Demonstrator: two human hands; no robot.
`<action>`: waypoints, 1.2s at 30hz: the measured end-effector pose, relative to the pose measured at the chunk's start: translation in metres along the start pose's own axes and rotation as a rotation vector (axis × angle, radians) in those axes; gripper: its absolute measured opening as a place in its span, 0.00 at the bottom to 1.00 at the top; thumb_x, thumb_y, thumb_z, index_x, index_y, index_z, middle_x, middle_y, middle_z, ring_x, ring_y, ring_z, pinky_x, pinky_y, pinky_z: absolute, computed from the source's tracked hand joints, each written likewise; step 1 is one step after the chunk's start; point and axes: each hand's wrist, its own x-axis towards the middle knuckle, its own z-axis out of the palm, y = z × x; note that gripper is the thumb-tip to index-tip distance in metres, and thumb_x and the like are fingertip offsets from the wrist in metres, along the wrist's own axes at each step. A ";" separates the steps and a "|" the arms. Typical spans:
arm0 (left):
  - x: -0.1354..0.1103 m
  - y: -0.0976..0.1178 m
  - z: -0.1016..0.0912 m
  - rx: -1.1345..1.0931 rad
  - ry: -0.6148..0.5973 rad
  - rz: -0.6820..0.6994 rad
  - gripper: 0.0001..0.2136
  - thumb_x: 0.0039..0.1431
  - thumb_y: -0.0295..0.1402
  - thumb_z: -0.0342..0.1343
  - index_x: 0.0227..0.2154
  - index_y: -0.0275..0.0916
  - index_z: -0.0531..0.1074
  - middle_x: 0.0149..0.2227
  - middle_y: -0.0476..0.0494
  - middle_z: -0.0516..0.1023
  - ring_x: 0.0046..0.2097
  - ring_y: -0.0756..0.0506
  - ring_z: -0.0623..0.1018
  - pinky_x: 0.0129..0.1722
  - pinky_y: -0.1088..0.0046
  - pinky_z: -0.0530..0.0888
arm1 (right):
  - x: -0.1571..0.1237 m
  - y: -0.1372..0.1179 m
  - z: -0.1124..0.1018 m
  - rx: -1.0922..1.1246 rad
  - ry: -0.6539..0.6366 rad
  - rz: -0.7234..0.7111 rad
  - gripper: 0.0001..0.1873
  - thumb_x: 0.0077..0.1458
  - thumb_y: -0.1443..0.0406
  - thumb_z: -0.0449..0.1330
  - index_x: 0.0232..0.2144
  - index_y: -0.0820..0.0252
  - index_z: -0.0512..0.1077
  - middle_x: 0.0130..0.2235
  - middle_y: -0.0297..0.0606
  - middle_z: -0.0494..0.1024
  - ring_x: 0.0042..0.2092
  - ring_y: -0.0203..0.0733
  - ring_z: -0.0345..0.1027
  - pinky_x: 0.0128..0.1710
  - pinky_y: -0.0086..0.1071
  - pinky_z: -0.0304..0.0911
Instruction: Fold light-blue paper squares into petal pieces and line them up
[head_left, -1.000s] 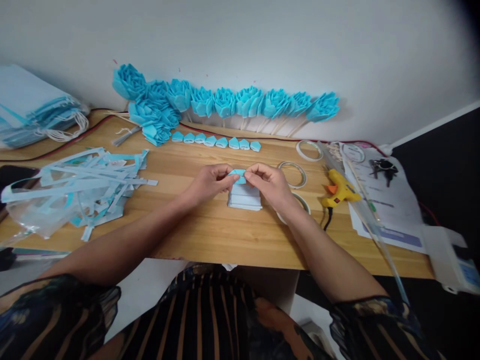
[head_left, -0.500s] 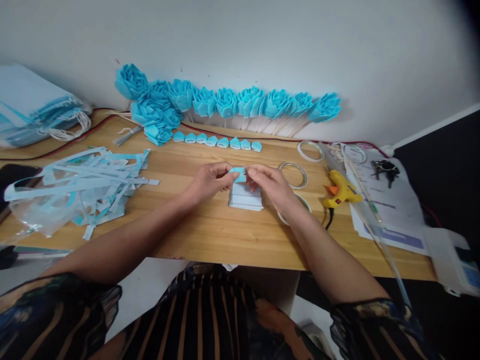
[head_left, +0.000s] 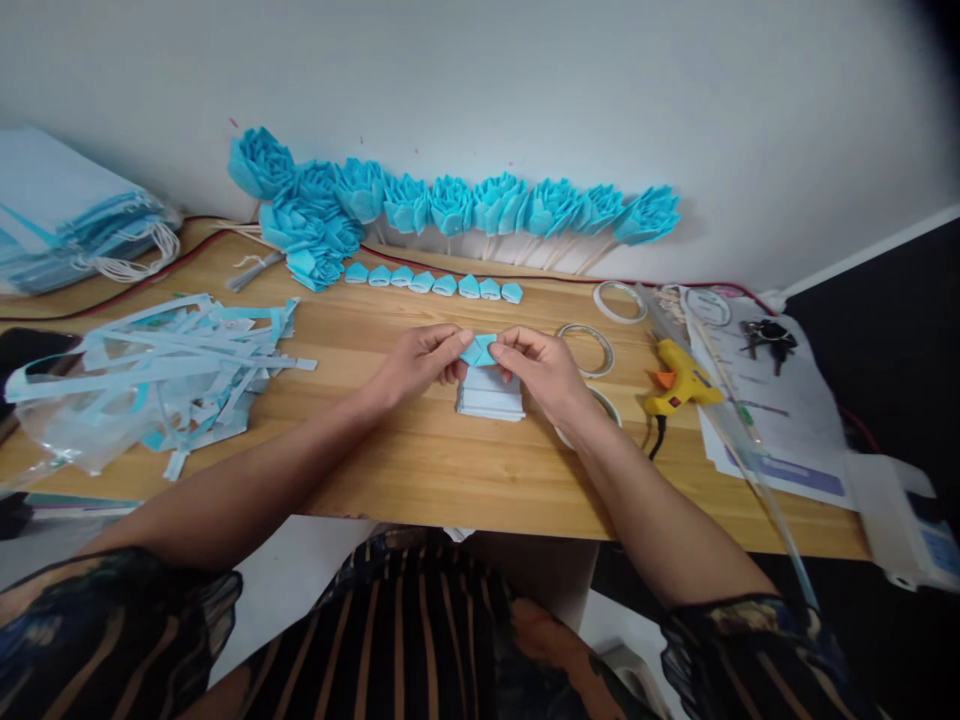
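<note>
My left hand (head_left: 422,361) and my right hand (head_left: 541,370) meet at the middle of the wooden table (head_left: 420,470). Both pinch a small folded blue piece (head_left: 478,350) between thumb and fingers, one hand at each end. The piece is held just above a small stack of pale blue rectangles (head_left: 490,398) lying on the table. A row of several folded blue petals (head_left: 433,283) lies beyond my hands. Behind it, several blue flowers on sticks (head_left: 480,205) lean against the wall.
Cut blue strips and clear plastic (head_left: 150,365) are heaped at the left, with a pile of face masks (head_left: 75,225) behind. Rolls of tape (head_left: 589,345), a yellow glue gun (head_left: 679,380), papers (head_left: 772,410) and keys (head_left: 765,335) lie at the right.
The blue piece has been folded further between my fingertips and now shows pointed corners. Both hands have stayed over the stack.
</note>
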 end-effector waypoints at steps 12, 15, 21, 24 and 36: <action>0.002 0.001 0.001 -0.055 0.015 -0.083 0.20 0.51 0.50 0.63 0.27 0.36 0.70 0.20 0.51 0.72 0.22 0.54 0.69 0.24 0.78 0.68 | -0.001 -0.003 0.002 -0.064 -0.005 -0.016 0.15 0.49 0.54 0.65 0.24 0.59 0.70 0.20 0.28 0.66 0.24 0.31 0.57 0.24 0.28 0.52; 0.001 0.002 0.002 -0.047 -0.006 -0.083 0.19 0.52 0.49 0.62 0.27 0.36 0.70 0.20 0.51 0.72 0.23 0.54 0.70 0.25 0.78 0.68 | 0.000 -0.002 0.003 -0.065 -0.004 -0.033 0.13 0.49 0.56 0.65 0.24 0.59 0.70 0.20 0.28 0.67 0.24 0.31 0.56 0.23 0.28 0.51; 0.001 -0.001 0.003 -0.030 -0.032 -0.076 0.16 0.50 0.45 0.64 0.27 0.36 0.69 0.21 0.52 0.72 0.24 0.54 0.70 0.25 0.79 0.68 | 0.000 0.002 0.003 -0.088 0.006 -0.059 0.13 0.49 0.56 0.65 0.24 0.59 0.71 0.21 0.28 0.66 0.24 0.31 0.55 0.23 0.27 0.51; 0.001 -0.002 0.002 -0.027 -0.036 -0.076 0.15 0.51 0.44 0.63 0.27 0.37 0.69 0.21 0.52 0.72 0.24 0.54 0.70 0.25 0.79 0.68 | -0.001 0.003 0.002 -0.085 0.002 -0.057 0.14 0.51 0.56 0.65 0.24 0.59 0.71 0.21 0.28 0.67 0.24 0.31 0.56 0.24 0.28 0.52; 0.003 -0.005 0.002 -0.031 -0.059 -0.089 0.15 0.50 0.44 0.63 0.26 0.37 0.69 0.21 0.52 0.73 0.24 0.54 0.71 0.25 0.78 0.68 | -0.002 -0.004 0.002 -0.049 -0.018 -0.027 0.13 0.51 0.54 0.64 0.26 0.59 0.73 0.22 0.28 0.68 0.25 0.32 0.59 0.26 0.29 0.56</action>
